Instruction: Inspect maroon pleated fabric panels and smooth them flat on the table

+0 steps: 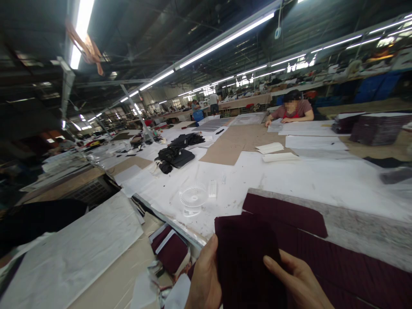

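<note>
A dark maroon fabric panel (247, 257) is held up in front of me, tilted, over the near edge of the table. My left hand (206, 277) grips its left edge, thumb along the side. On the right edge, my right hand (298, 274) pinches the cloth with its thumb on the front face; its other fingers are partly hidden behind. Whether it is one layer or several I cannot tell. Beyond it, more maroon cut pieces (285, 212) lie on a grey patterned sheet (363, 231).
A small white fan (193, 197) stands on the white-covered table (231, 171). Black fabric bundles (177, 150) lie farther back. Below the table edge is a stack of maroon pieces (170, 249). A person (294, 109) works across the table. Dark stacks (380, 128) sit far right.
</note>
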Action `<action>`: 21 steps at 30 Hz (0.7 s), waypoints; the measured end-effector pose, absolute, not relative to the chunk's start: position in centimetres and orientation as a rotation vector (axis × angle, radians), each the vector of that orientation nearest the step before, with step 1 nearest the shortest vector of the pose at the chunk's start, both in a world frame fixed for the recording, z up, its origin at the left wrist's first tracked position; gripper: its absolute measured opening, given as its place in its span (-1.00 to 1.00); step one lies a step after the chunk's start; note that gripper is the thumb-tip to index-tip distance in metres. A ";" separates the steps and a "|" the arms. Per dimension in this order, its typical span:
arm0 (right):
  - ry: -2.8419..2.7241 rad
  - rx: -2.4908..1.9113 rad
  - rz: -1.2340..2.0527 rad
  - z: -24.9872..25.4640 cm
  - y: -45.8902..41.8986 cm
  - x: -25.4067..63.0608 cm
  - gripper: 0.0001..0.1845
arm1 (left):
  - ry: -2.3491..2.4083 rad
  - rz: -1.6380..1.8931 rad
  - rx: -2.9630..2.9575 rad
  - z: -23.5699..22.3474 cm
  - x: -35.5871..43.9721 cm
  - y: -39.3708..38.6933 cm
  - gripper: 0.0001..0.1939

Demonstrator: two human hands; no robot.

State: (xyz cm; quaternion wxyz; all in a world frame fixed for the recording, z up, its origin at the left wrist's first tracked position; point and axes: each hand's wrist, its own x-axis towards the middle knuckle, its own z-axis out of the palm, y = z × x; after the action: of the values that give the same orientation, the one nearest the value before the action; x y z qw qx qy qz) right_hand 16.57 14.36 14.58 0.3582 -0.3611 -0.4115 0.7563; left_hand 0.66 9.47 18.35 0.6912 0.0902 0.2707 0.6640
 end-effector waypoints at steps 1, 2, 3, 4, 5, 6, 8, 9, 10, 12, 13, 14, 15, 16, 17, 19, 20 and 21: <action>-1.072 -0.923 1.958 14.5 14.4 16.6 -0.66 | 0.590 1.483 0.197 18.3 0.7 9.4 -0.63; -1.084 -0.912 1.971 14.3 14.5 16.7 -0.67 | 0.574 1.484 0.195 18.4 0.7 9.4 -0.62; -1.100 -0.903 1.990 14.2 14.6 16.8 -0.68 | 0.560 1.484 0.196 18.4 0.7 9.4 -0.62; -1.112 -0.894 2.010 14.2 14.7 16.9 -0.69 | 0.546 1.481 0.202 18.5 0.6 9.3 -0.61; -1.119 -0.887 2.026 14.1 14.9 17.0 -0.69 | 0.535 1.474 0.211 18.6 0.6 9.3 -0.59; -1.121 -0.886 2.034 14.1 15.0 17.1 -0.70 | 0.525 1.464 0.222 18.6 0.5 9.3 -0.58; -1.115 -0.909 2.028 14.2 15.2 17.5 -0.70 | 0.515 1.469 0.237 18.8 0.3 9.4 -0.58; -1.109 -0.925 2.018 14.2 15.3 17.6 -0.70 | 0.515 1.483 0.240 18.9 0.2 9.4 -0.59; -1.105 -0.934 2.014 14.3 15.3 17.7 -0.70 | 0.516 1.493 0.241 18.9 0.1 9.4 -0.60; -1.102 -0.931 2.026 14.4 15.4 17.8 -0.70 | 0.519 1.495 0.241 19.0 0.0 9.3 -0.60; -1.099 -0.920 2.038 14.5 15.4 17.8 -0.71 | 0.518 1.485 0.246 19.0 0.0 9.3 -0.59; -1.091 -0.906 2.050 14.6 15.3 17.7 -0.72 | 0.514 1.471 0.254 18.9 0.1 9.2 -0.59; -1.083 -0.893 2.065 14.7 15.3 17.6 -0.72 | 0.508 1.461 0.262 18.9 0.1 9.2 -0.58; -1.077 -0.883 2.079 14.8 15.2 17.5 -0.72 | 0.505 1.456 0.271 18.9 0.3 9.2 -0.57; -1.076 -0.871 2.089 14.9 15.2 17.4 -0.72 | 0.504 1.456 0.279 18.8 0.4 9.2 -0.57; -1.081 -0.851 2.098 15.0 15.0 17.2 -0.70 | 0.505 1.458 0.286 18.7 0.5 9.2 -0.57; -1.086 -0.846 2.099 15.0 15.0 17.1 -0.69 | 0.507 1.458 0.289 18.6 0.6 9.3 -0.57; -1.092 -0.847 2.098 15.0 15.0 17.0 -0.69 | 0.509 1.458 0.291 18.6 0.6 9.3 -0.56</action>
State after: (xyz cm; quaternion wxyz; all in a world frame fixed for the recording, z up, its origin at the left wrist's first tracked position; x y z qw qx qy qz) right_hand 17.05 14.95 15.03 0.3093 -0.3207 -0.4133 0.7942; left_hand 0.62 9.29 18.56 0.7069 0.1310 0.2293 0.6562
